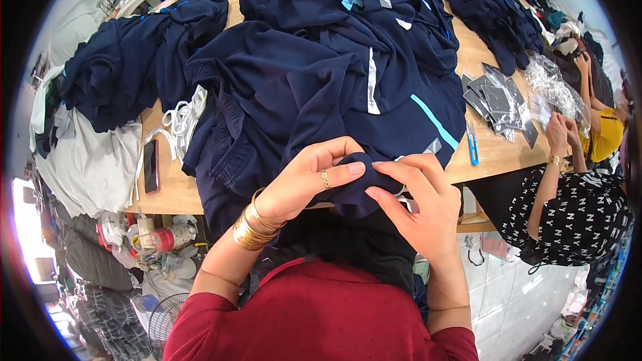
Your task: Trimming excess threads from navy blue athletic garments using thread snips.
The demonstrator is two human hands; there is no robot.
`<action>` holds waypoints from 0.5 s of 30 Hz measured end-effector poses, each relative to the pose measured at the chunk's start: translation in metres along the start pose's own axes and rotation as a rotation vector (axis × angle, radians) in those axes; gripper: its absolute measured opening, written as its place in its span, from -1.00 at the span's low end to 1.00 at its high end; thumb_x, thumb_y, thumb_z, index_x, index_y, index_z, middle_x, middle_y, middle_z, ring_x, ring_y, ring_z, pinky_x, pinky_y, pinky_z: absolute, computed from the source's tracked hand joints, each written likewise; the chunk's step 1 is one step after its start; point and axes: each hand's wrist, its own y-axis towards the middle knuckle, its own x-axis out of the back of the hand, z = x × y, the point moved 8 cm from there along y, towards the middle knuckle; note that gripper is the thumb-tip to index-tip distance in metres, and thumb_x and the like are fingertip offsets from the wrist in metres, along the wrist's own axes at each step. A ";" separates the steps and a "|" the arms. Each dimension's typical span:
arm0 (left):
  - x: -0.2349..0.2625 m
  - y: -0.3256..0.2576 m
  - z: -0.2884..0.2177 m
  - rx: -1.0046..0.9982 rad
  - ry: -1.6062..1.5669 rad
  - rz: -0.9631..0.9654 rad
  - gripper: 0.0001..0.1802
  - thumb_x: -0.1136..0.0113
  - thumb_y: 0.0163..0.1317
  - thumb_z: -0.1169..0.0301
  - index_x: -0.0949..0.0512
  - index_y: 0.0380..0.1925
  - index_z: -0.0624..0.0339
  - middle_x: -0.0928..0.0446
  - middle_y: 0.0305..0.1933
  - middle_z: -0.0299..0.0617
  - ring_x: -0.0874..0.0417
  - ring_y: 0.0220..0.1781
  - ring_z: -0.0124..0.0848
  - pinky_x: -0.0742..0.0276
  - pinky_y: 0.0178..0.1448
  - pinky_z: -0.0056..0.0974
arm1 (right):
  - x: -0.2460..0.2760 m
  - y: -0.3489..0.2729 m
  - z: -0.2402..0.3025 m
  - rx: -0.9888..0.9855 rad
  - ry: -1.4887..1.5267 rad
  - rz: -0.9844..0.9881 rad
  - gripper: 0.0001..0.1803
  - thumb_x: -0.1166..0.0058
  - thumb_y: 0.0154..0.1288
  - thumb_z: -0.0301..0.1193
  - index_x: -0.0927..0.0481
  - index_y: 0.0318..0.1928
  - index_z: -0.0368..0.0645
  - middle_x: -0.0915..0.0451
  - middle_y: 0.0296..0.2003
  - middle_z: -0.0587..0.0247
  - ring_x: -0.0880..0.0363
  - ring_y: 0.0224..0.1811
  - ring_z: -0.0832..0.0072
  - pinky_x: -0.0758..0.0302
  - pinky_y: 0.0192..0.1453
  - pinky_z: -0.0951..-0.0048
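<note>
A navy garment [281, 67] with a gathered elastic waistband and white and light-blue strips lies spread at the table's front edge. My left hand [311, 177], with a ring and gold bangles, is closed on a bunched fold of it, thumb on top. On the same fold, my right hand [424, 194] pinches the cloth between thumb and fingertips, close to the left thumb. A bit of white shows beneath the right fingers; I cannot make out what it is. The fold hangs slightly over the edge above my lap.
More navy garments lie behind and at the left [127, 60]. White cords [179, 124] and a phone [152, 166] are on the left; thread snips [473, 144], flat packets [495, 97] and clear plastic [545, 77] on the right. A person in a patterned black top [568, 217] sits at right.
</note>
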 end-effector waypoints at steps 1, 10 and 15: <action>-0.001 0.000 0.000 0.010 0.003 -0.003 -0.84 -0.09 0.26 0.38 -0.46 -0.26 0.25 -0.43 -0.30 -0.44 -0.36 -0.24 -0.71 -0.29 -0.10 -0.54 | 0.000 0.000 0.000 0.000 0.000 -0.002 -0.70 -0.31 -0.03 -0.40 -0.56 -0.22 -0.09 -0.48 -0.35 0.35 -0.50 -0.58 0.49 -0.41 -0.60 0.54; 0.005 -0.001 -0.028 -0.443 0.883 -0.301 -0.73 -0.20 0.15 0.40 -0.47 -0.15 0.25 -0.55 -0.12 -0.24 -0.48 -0.12 -0.45 -0.38 -0.05 -0.38 | -0.001 -0.005 -0.014 -0.116 0.110 0.046 -0.82 -0.25 0.00 -0.52 -0.54 -0.34 -0.16 -0.48 -0.41 0.30 -0.52 -0.57 0.44 -0.42 -0.57 0.53; -0.034 0.006 -0.008 -0.207 0.725 0.005 -0.62 -0.28 0.06 0.35 -0.45 -0.13 0.25 -0.49 -0.10 -0.14 -0.49 -0.03 -0.29 -0.37 0.06 -0.28 | 0.000 -0.003 -0.017 -0.188 0.270 0.055 -0.87 -0.24 0.01 -0.55 -0.56 -0.38 -0.22 -0.46 -0.49 0.29 -0.46 -0.60 0.57 -0.35 -0.56 0.58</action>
